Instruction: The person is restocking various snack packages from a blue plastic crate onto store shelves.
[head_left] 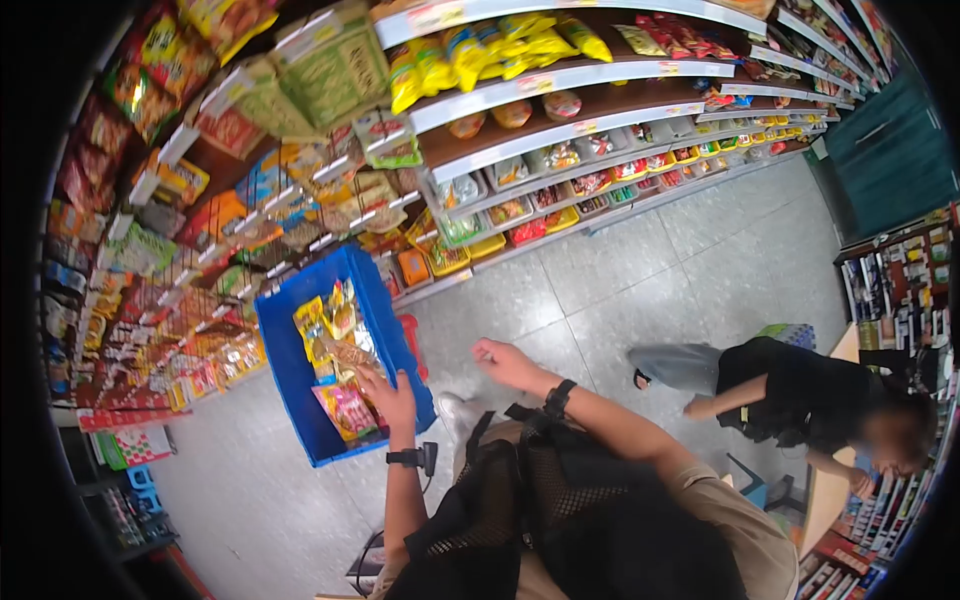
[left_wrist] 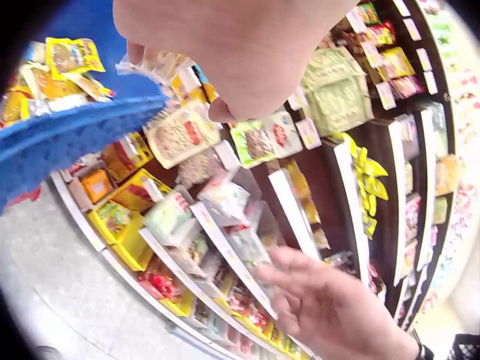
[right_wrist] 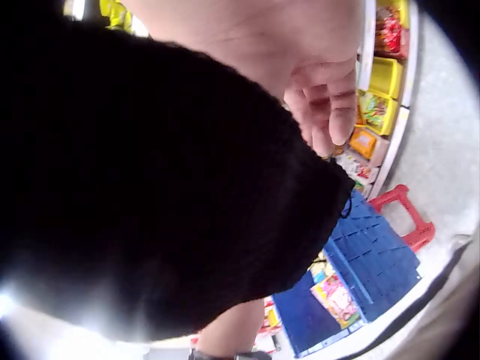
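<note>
My left hand (head_left: 392, 400) reaches into a blue plastic crate (head_left: 402, 350) and pinches a brownish, partly clear snack packet (head_left: 350, 356). Close to the left wrist camera, that same packet (left_wrist: 155, 66) shows only partly, the rest lying behind the hand. Inside the crate are several yellow snack bags (head_left: 312, 320) and, nearer me, a pink packet (head_left: 346, 408). My right hand (head_left: 507, 364) hangs in the air to the right of the crate, fingers loosely curled around nothing. In the right wrist view a black sleeve-like shape covers much of the picture.
Shelves of packaged snacks (head_left: 520, 45) curve along the front and left. Low yellow bins (head_left: 487, 246) line the bottom shelf. A red plastic piece (right_wrist: 405, 217) sticks out beside the crate. To the right, a person in black (head_left: 800, 385) is by another shelf, above grey floor tiles (head_left: 620, 290).
</note>
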